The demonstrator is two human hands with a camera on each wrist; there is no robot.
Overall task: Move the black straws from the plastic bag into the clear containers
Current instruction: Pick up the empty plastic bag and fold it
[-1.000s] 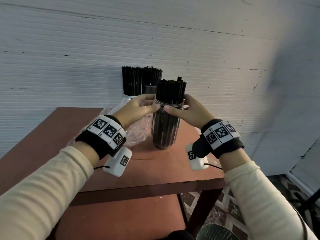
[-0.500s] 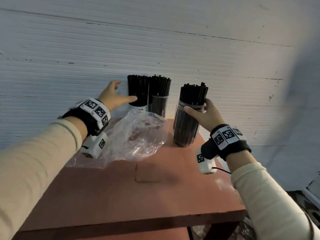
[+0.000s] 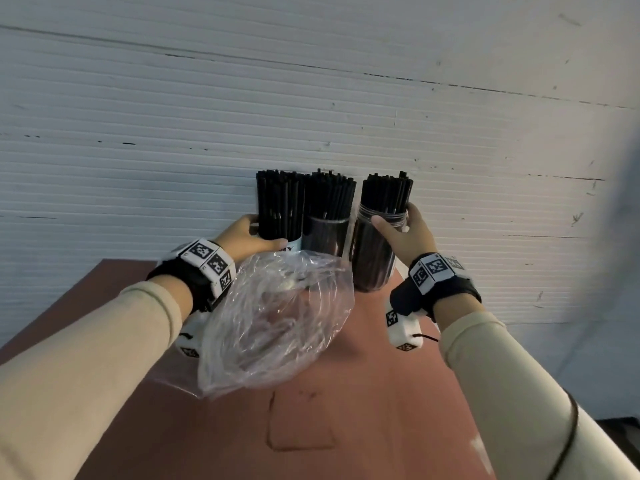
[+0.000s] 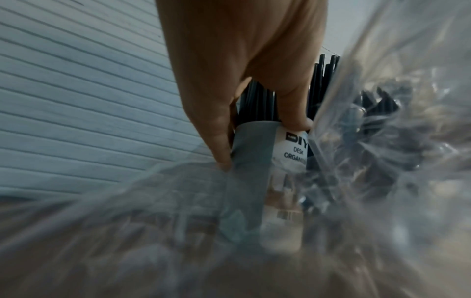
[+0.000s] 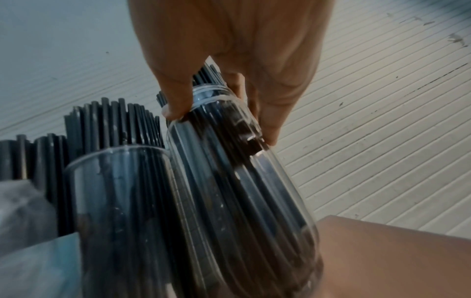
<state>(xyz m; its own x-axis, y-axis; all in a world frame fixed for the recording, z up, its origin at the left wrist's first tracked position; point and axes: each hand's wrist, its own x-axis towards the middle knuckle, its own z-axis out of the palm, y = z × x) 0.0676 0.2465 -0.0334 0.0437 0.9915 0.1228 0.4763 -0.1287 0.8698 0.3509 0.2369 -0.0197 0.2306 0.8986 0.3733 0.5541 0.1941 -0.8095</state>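
Three containers packed with black straws stand in a row at the table's far edge by the wall. My left hand (image 3: 265, 235) grips the leftmost one, a labelled container (image 3: 289, 244) (image 4: 254, 161), thumb in front and fingers behind. My right hand (image 3: 393, 216) holds the ribbed clear jar (image 3: 374, 261) (image 5: 242, 181) by its neck, and the jar leans slightly beside the middle container (image 3: 325, 233) (image 5: 122, 201). The crumpled clear plastic bag (image 3: 277, 323) (image 4: 382, 141) lies in front of the containers, against my left wrist. No straws show inside it.
The reddish-brown table (image 3: 363, 393) ends just right of the jar and drops off there. A white ribbed wall (image 3: 207, 133) stands directly behind the containers. A faint rectangular mark (image 3: 301, 424) shows on the tabletop nearer to me.
My right hand has carried the jar from mid-table back beside the other two containers. My left hand let go of that jar, reached over the bag and took hold of the labelled container.
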